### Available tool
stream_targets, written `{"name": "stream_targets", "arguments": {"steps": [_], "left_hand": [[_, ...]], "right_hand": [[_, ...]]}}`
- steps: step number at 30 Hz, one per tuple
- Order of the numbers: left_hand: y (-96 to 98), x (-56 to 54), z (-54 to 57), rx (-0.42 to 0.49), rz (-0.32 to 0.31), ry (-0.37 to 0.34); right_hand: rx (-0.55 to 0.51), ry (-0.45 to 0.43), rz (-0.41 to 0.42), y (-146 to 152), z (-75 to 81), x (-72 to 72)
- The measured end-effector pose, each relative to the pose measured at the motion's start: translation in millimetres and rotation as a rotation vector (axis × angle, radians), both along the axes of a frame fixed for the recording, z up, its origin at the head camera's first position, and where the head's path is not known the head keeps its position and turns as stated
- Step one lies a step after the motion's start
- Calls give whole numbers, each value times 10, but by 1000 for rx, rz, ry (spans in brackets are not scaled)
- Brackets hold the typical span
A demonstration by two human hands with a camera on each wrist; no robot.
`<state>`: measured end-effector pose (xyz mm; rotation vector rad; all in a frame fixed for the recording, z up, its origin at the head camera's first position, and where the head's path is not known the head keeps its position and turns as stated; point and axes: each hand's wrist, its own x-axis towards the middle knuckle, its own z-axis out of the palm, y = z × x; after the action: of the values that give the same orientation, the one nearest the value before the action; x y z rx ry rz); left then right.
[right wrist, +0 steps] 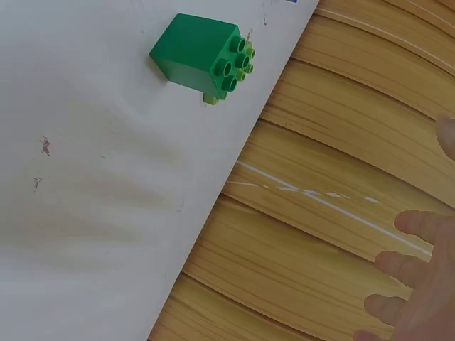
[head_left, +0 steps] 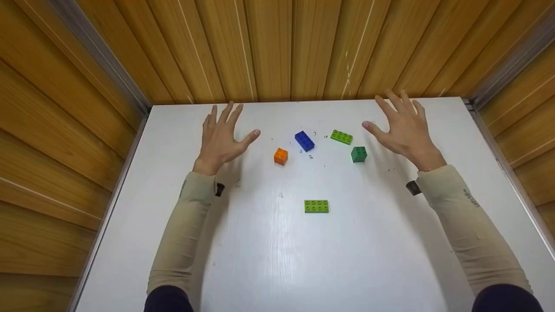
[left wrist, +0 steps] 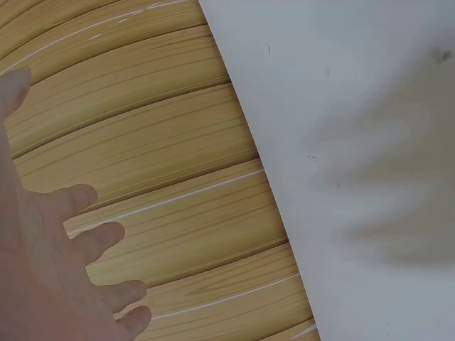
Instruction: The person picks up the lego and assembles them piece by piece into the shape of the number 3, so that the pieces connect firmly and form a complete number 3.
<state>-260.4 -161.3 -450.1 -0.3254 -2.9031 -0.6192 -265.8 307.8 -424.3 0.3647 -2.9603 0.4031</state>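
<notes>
My left hand point(head_left: 221, 141) is held over the left side of the table with fingers spread and nothing in it. An orange toy brick point(head_left: 281, 157) is the nearest piece to it. On the right, my empty right hand point(head_left: 405, 130) hovers with its fingers splayed. The tall green brick point(head_left: 359, 154) stands just left of that hand and shows large in the right wrist view. Behind it lies a lime brick point(head_left: 341, 137), and a blue brick point(head_left: 304, 141) sits at an angle between the hands. A second lime brick point(head_left: 316, 206) lies closer to me.
The white table point(head_left: 277, 260) carries small dark marks and scuffs. Wood-patterned panels point(head_left: 269, 52) rise behind its far edge and along both sides, with grey metal posts point(head_left: 104, 52) in the corners. A dark device point(head_left: 413, 187) is strapped at the right wrist.
</notes>
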Motion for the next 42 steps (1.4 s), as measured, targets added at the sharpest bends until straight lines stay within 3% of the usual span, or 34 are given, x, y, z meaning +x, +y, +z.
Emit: {"name": "stream_targets", "arguments": {"steps": [15,22,29,36,42], "left_hand": [[113,62,-110,7,-30,38],[159,116,-219,48,-69,48],[246,146,-372,86,-119,-39],[287,159,-507,152,-198,-48],[319,152,-589,185,-228,-73]], "right_hand": [[11,66,72,-184,-148,256],[-27,88,120,-242,-255,399],[-102,46,174,-274,-435,563],[-155,-1,220,-339,-601,681],[-209,-73,233,-383,-718,771]]}}
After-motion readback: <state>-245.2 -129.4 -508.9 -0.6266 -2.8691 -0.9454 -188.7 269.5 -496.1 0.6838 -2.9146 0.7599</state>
